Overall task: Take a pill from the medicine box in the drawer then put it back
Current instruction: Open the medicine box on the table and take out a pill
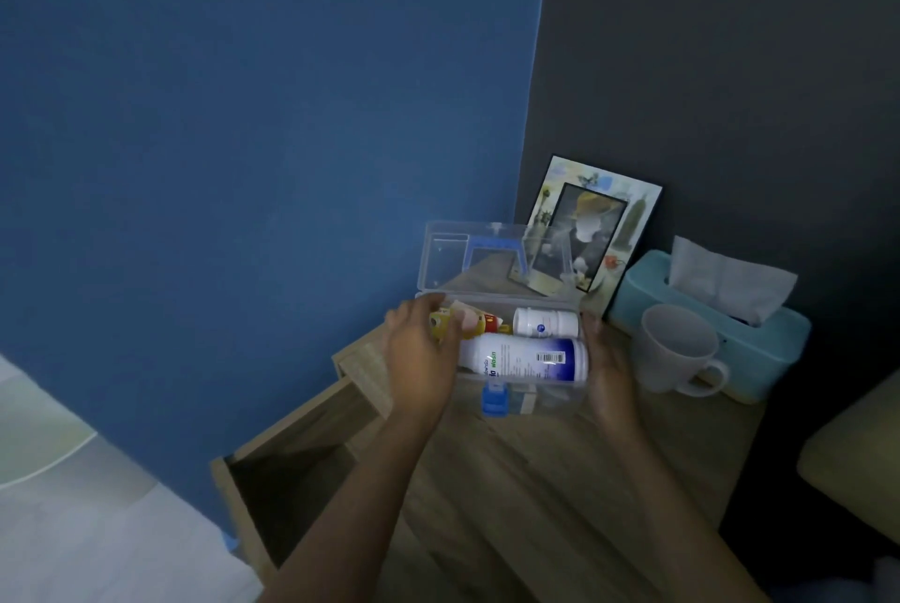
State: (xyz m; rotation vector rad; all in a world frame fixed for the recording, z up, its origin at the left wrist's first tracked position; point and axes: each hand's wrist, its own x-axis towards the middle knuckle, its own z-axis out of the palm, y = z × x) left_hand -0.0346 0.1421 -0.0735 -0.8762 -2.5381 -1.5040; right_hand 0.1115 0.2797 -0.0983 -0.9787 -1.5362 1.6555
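1. With its lid (492, 256) swung up and back, the clear plastic medicine box (535, 400) sits on the wooden tabletop (535, 480), out of the drawer (292, 471), which stands open at the near left.
2. Inside the box lie a large white and blue bottle (526, 359), a smaller white bottle (545, 322) just beyond it, and some yellow and red packets (487, 322) at the left end.
3. The left hand (421, 354) reaches into the left end of the box, its fingers (450, 317) curled over the packets and apparently closing on one; whether it is truly gripped I cannot tell.
4. The right hand (609, 363) presses against the right end wall of the box, seemingly steadying it; its fingers are mostly hidden behind the box, so their closure is unclear.
5. Judging by this, the step in hand is picking the medicine out of the opened box; no loose pill is visible.
6. The next move likely calls for lifting the chosen item clear without dragging its neighbours, while the right hand keeps the light box from sliding.
7. To the right stand a white mug (679, 349) and a teal tissue box (711, 324), with a picture frame (628, 222) leaning against the far wall; the mug is near the right hand and could be knocked.
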